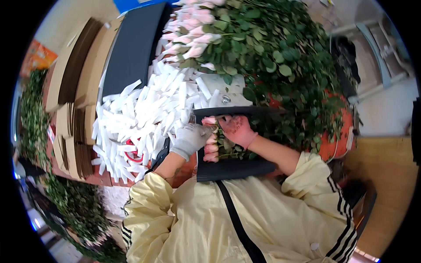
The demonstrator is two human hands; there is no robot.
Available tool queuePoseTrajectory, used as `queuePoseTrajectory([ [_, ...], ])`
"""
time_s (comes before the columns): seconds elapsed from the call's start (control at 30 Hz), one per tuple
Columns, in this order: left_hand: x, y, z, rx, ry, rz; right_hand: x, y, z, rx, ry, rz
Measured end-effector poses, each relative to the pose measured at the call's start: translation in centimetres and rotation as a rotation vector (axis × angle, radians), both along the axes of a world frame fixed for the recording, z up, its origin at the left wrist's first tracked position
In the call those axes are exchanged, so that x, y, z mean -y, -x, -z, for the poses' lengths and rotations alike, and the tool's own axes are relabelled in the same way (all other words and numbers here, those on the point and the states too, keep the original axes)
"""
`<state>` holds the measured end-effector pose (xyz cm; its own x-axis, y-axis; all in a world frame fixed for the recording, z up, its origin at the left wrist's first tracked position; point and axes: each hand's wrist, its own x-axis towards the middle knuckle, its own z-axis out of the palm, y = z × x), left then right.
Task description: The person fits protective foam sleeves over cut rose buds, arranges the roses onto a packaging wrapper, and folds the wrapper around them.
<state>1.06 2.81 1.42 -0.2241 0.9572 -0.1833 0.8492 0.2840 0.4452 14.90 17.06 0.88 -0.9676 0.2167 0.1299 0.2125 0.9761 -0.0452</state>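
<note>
A reddish table (pixel 103 179) filled the middle of the head view, with a pale floor and 1 grey frame (pixel 376 55) off to the right. At the table's left lay at least 3 stacks of cardboard (pixel 66 65), beside 1 dark slab (pixel 133 48). White sleeves (pixel 142 107), too many to count, lay heaped near the middle, with 1 red ring (pixel 133 153) partly buried among them. Beyond were sleeved pale-pink blooms (pixel 195 46), overlapping past counting, next to a mass of green foliage (pixel 272 39). Close to the person, 1 folded black sheet (pixel 232 170) lay above and below a bunch of pink roses (pixel 211 148), at least 4 heads showing. The 2 hands wore gloves: the left hand (pixel 191 138) was at the heads, the right hand (pixel 237 130) over the stems, fingers bent. Whether either was clenched on a rose could not be told.
</note>
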Motion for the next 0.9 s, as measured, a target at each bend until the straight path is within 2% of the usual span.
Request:
queuePoseTrajectory([
  [0.03,-0.1,0.1,0.7,0.052,-0.060,-0.022,0.1,-0.1,-0.3,0.149,0.019,-0.027],
  [0.17,0.0,0.2,2.4,-0.081,-0.064,0.020,-0.6,-0.4,1.6,-0.116,-0.126,-0.090],
  [0.2,-0.4,-0.2,0.2,-0.041,0.011,0.026,-0.4,-0.9,1.9,-0.061,0.177,-0.047],
  [0.23,-0.5,-0.2,1.2,-0.005,-0.036,-0.005,-0.9,-1.1,1.9,-0.113,0.692,-0.030],
  [0.3,-0.4,0.1,0.9,-0.097,-0.069,0.028,-0.1,-0.2,-1.1,0.295,0.043,-0.030],
  [0.33,-0.6,0.1,-0.7,0.008,0.003,-0.008,-0.2,-0.6,-0.6,0.097,0.037,-0.088],
  [0.37,-0.6,0.1,-0.8,-0.083,-0.017,0.003,-0.4,-0.9,-0.2,-0.098,0.018,-0.150],
  [0.4,-0.3,0.3,-0.8,-0.044,0.003,0.025,-0.5,-1.4,-0.7,-0.005,-0.048,-0.155],
  [0.43,0.5,0.4,-2.1,0.009,-0.030,0.036,-0.4,-2.5,-1.3,-0.072,-0.088,-0.224],
  [0.47,1.2,1.3,-4.1,0.115,-0.112,0.072,-0.4,-3.5,-1.6,0.039,-0.079,-0.225],
  [0.5,2.1,2.7,-5.8,0.227,-0.193,0.120,-0.1,-3.8,-3.7,0.200,0.049,-0.195],
  [0.53,3.2,4.9,-7.0,0.492,-0.196,0.055,-0.1,-4.7,-4.2,0.212,0.170,-0.194],
  [0.57,4.2,7.7,-8.1,0.758,-0.197,-0.001,-0.4,-6.1,-3.5,0.093,0.156,-0.245],
  [0.63,4.6,13.5,-9.7,0.708,-0.264,-0.437,-0.1,-6.2,-6.4,0.208,0.433,-0.232],
  [0.67,3.9,17.1,-8.5,0.108,-0.481,-0.374,0.1,-6.1,-7.4,0.204,0.493,-0.224],
  [0.7,3.3,20.2,-7.5,-0.249,-0.507,-0.426,0.2,-6.2,-7.9,0.205,0.559,-0.217],
  [0.77,2.3,25.2,-5.5,-0.304,-0.229,-0.523,0.2,-6.1,-7.5,0.226,0.525,-0.186],
  [0.83,2.2,25.3,-4.6,-0.536,0.022,-0.444,-0.1,-6.1,-6.7,0.246,0.487,-0.150],
  [0.87,2.1,25.3,-4.5,-0.442,0.190,-0.375,-0.3,-6.4,-6.3,0.232,0.525,-0.142],
  [0.9,2.3,28.2,-0.7,-0.364,0.211,-0.306,-0.5,-6.8,-6.1,0.223,0.570,-0.131],
])
